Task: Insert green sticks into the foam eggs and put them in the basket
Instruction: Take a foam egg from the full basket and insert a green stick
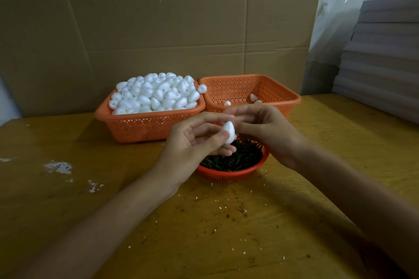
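Lower left of frame: white foam crumbs (57, 167) scattered on the wooden table (226, 233). Centre left: an orange basket (145, 129) heaped with white foam eggs (156, 95), standing against a cardboard wall (158, 18).

Centre: the left hand (195, 142) pinches a single foam egg (229, 132) between thumb and fingers, held upright in the air above a round red bowl (229, 175) of green sticks (235, 158). The right hand (267, 129) meets it from the right, fingertips at the egg's upper end. Whether they grip a stick cannot be told.

Centre right: a second orange basket (283, 99), touching the first, holds a few eggs (252, 97). Right edge: a stack of grey boards (385, 52).
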The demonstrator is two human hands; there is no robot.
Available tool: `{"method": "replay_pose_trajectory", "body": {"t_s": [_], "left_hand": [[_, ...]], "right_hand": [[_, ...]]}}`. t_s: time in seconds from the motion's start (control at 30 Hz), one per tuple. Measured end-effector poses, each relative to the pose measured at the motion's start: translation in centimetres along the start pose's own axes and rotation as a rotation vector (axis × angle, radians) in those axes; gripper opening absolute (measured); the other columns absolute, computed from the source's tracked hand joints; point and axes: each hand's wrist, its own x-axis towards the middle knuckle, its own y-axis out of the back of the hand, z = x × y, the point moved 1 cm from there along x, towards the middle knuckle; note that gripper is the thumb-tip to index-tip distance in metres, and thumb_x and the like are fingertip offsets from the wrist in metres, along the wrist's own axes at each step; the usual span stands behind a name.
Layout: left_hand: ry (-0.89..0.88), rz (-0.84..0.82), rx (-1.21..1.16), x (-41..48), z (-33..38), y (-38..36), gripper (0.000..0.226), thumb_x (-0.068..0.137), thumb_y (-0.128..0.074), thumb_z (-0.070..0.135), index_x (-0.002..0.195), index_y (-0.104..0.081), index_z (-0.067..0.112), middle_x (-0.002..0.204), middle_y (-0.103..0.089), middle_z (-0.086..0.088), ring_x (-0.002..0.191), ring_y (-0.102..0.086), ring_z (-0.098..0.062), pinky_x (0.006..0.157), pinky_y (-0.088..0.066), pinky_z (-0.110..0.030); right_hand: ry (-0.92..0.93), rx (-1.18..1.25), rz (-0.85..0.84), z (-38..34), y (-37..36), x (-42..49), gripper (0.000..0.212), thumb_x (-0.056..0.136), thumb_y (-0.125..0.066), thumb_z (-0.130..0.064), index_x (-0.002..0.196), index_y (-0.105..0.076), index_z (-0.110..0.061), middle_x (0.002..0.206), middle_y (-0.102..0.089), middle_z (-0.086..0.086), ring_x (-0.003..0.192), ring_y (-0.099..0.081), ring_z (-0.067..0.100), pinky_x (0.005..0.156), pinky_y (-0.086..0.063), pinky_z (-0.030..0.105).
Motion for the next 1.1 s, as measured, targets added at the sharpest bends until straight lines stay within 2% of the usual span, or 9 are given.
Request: {"method": "replay_pose_trajectory", "body": {"t_s": [0.1, 0.17, 0.27, 0.37, 0.47, 0.63, 0.77, 0.9, 1.1], "left_hand": [[0.014, 0.016, -0.048, 0.13, -0.01, 0.11, 0.026, 0.097, -0.071, 0.015, 0.122, -0.071, 0.013, 0.108, -0.077, -0.02, 0.095, -0.077, -0.04, 0.083, -0.063, -0.033], [0.03, 0.037, -0.097, 0.19, -0.11, 0.14, 0.023, 0.097, -0.071, 0.014, 0.12, -0.067, 0.009, 0.108, -0.076, -0.023, 0.097, -0.077, -0.041, 0.082, -0.062, -0.032], [0.038, 0.093, -0.169, 0.24, -0.13, 0.21, 0.028, 0.098, -0.069, 0.018, 0.121, -0.06, 0.005, 0.11, -0.075, -0.027, 0.098, -0.077, -0.041, 0.081, -0.062, -0.031], [0.025, 0.16, -0.224, 0.28, -0.05, 0.37, 0.028, 0.1, -0.063, 0.015, 0.123, -0.054, 0.002, 0.113, -0.074, -0.027, 0.095, -0.077, -0.036, 0.079, -0.062, -0.031], [0.0, 0.241, -0.224, 0.26, -0.1, 0.4, 0.018, 0.104, -0.058, 0.008, 0.121, -0.053, 0.004, 0.113, -0.072, -0.028, 0.092, -0.077, -0.032, 0.076, -0.061, -0.03], [-0.028, 0.335, -0.195, 0.17, -0.26, 0.0, 0.014, 0.104, -0.057, 0.004, 0.118, -0.053, 0.003, 0.113, -0.066, -0.036, 0.081, -0.073, -0.027, 0.073, -0.061, -0.03], [0.001, 0.354, -0.19, 0.17, -0.13, 0.07, 0.016, 0.104, -0.058, 0.004, 0.119, -0.052, 0.003, 0.116, -0.063, -0.039, 0.078, -0.072, -0.026, 0.073, -0.061, -0.03], [0.015, 0.347, -0.177, 0.19, -0.07, 0.05, 0.015, 0.103, -0.059, 0.005, 0.117, -0.053, 0.004, 0.115, -0.066, -0.037, 0.08, -0.071, -0.025, 0.073, -0.061, -0.029], [0.031, 0.348, -0.19, 0.2, 0.05, 0.11, 0.016, 0.103, -0.059, 0.006, 0.118, -0.054, 0.003, 0.114, -0.069, -0.033, 0.081, -0.071, -0.025, 0.073, -0.061, -0.029]], "right_hand": [[0.005, -0.002, 0.007, 0.22, 0.17, 0.08, 0.034, 0.087, -0.073, -0.008, 0.12, -0.073, -0.003, 0.11, -0.077, 0.02, 0.112, -0.072, 0.036, 0.096, -0.058, 0.026], [0.003, -0.017, 0.039, 0.35, 0.23, 0.17, 0.032, 0.087, -0.073, -0.007, 0.119, -0.073, -0.002, 0.107, -0.078, 0.02, 0.105, -0.073, 0.036, 0.096, -0.059, 0.029], [0.01, -0.044, 0.056, 0.49, 0.16, 0.2, 0.031, 0.083, -0.074, -0.015, 0.113, -0.075, -0.005, 0.096, -0.079, 0.014, 0.085, -0.071, 0.024, 0.092, -0.06, 0.031], [0.018, -0.045, 0.045, 0.52, 0.2, 0.31, 0.025, 0.087, -0.074, -0.015, 0.11, -0.075, -0.006, 0.088, -0.078, 0.006, 0.074, -0.068, 0.014, 0.083, -0.059, 0.026], [0.039, -0.065, 0.024, 0.4, 0.13, 0.23, 0.02, 0.092, -0.072, -0.014, 0.111, -0.076, -0.008, 0.085, -0.077, 0.001, 0.073, -0.065, 0.013, 0.081, -0.057, 0.024], [0.057, -0.129, -0.089, 0.43, -0.3, -0.25, 0.019, 0.091, -0.074, -0.013, 0.109, -0.078, -0.012, 0.089, -0.079, 0.001, 0.074, -0.069, 0.008, 0.074, -0.058, 0.019], [0.061, -0.127, -0.069, 0.46, -0.53, -0.11, 0.021, 0.086, -0.078, -0.015, 0.106, -0.077, -0.008, 0.088, -0.078, 0.014, 0.072, -0.071, 0.017, 0.069, -0.061, 0.024], [0.077, -0.137, -0.051, 0.65, -0.54, -0.05, 0.022, 0.087, -0.078, -0.016, 0.103, -0.069, -0.005, 0.082, -0.077, 0.01, 0.07, -0.073, 0.019, 0.064, -0.06, 0.025], [0.093, -0.106, -0.055, 0.6, -0.49, 0.02, 0.018, 0.093, -0.074, -0.011, 0.105, -0.064, -0.002, 0.095, -0.08, 0.014, 0.07, -0.073, 0.019, 0.061, -0.058, 0.024]]}}
